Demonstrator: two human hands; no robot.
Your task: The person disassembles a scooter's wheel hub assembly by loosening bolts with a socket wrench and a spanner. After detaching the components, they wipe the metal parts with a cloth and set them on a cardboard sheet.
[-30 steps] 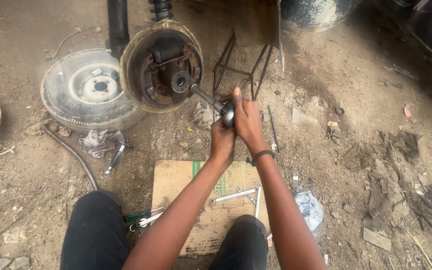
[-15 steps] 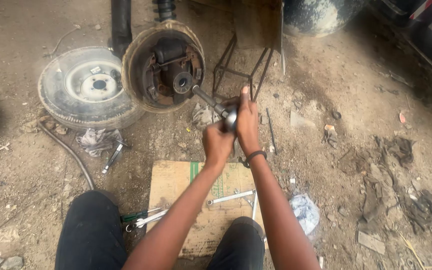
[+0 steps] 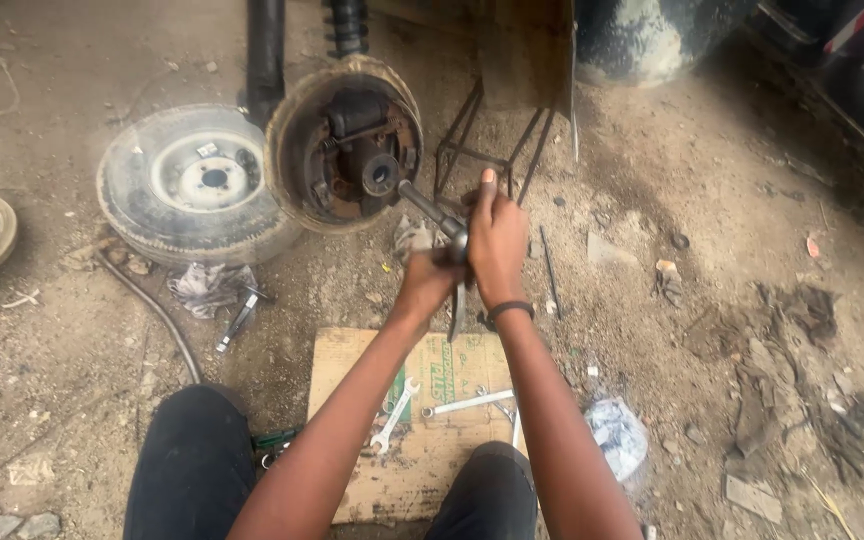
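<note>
A rusty brake hub assembly (image 3: 347, 150) stands exposed ahead of me, its centre hub facing me. A long socket wrench (image 3: 430, 212) runs from that centre back to my hands. My right hand (image 3: 497, 240) grips the wrench's near end, one finger stretched up. Just left of it, my left hand (image 3: 430, 280) is closed around the same handle, lower down. Both arms stretch forward over a piece of cardboard (image 3: 422, 425).
A removed wheel (image 3: 192, 185) lies flat left of the hub. Loose spanners (image 3: 452, 405) lie on the cardboard, with rags (image 3: 207, 285) and a tool on the dirt. A metal stand (image 3: 497, 150) is behind my hands, a plastic bag (image 3: 617, 435) at the right.
My hands have stayed clamped on the wrench; the handle has swung slightly down and left. The view has shifted a little.
</note>
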